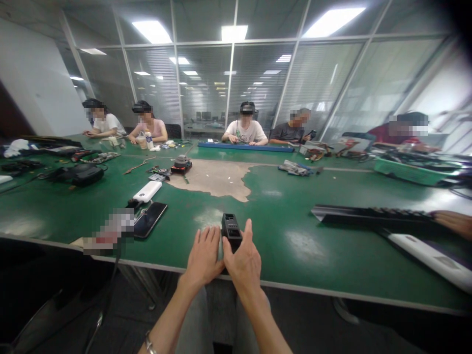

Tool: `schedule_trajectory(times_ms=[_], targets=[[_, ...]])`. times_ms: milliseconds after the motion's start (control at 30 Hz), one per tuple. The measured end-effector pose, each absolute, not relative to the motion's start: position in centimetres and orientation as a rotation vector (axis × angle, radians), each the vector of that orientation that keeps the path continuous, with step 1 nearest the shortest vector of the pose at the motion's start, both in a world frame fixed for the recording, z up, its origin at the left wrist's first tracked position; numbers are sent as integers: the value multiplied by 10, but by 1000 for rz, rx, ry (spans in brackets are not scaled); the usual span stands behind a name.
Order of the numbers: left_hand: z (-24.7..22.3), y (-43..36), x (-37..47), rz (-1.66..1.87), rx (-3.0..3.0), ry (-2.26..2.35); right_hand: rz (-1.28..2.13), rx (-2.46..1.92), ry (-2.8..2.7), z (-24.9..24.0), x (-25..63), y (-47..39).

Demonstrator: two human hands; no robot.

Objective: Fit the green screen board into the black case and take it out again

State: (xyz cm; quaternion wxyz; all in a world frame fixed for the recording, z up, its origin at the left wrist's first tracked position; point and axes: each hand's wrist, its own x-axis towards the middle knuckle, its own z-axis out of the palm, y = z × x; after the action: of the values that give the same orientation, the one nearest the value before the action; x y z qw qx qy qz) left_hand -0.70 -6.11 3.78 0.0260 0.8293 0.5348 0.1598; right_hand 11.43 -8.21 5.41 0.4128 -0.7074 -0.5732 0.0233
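A small black block-shaped device with recesses in its top (pixel 231 227) sits on the green table near its front edge. My left hand (pixel 205 254) lies flat on the table just left of the device, fingers together and pointing forward, holding nothing. At the device's right side is my right hand (pixel 244 258), its thumb on the near left part and its index finger stretched up along the right. The device's near end is hidden behind this hand.
Left of my hands lie a black phone (pixel 150 220) and a white power bank (pixel 148 191). On the right are a long black part (pixel 354 216), a white bar-shaped device (pixel 427 253) and another person's hand (pixel 455 222). Several people sit across the table (pixel 280 189).
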Motion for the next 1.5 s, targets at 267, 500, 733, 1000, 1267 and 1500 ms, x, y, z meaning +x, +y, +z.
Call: schedule_trajectory(times_ms=[267,500,733,1000,1267,1500], targets=[[35,-60,-7,488,2587,1644,65,-1775,-1464,40,116,-85],[36,-58,-6,465,2571,1640,142,-1637,-1455,36,124,-82],[36,-58,-6,485,2595,1642,146,-1544,-1464,24,124,-75],[33,-58,-7,498,2612,1642,105,-1558,-1479,21,124,-78],[34,-58,-6,484,2597,1652,233,-1575,-1407,31,123,-77],[33,-58,-6,500,2595,1650,237,-1457,-1311,66,130,-74]])
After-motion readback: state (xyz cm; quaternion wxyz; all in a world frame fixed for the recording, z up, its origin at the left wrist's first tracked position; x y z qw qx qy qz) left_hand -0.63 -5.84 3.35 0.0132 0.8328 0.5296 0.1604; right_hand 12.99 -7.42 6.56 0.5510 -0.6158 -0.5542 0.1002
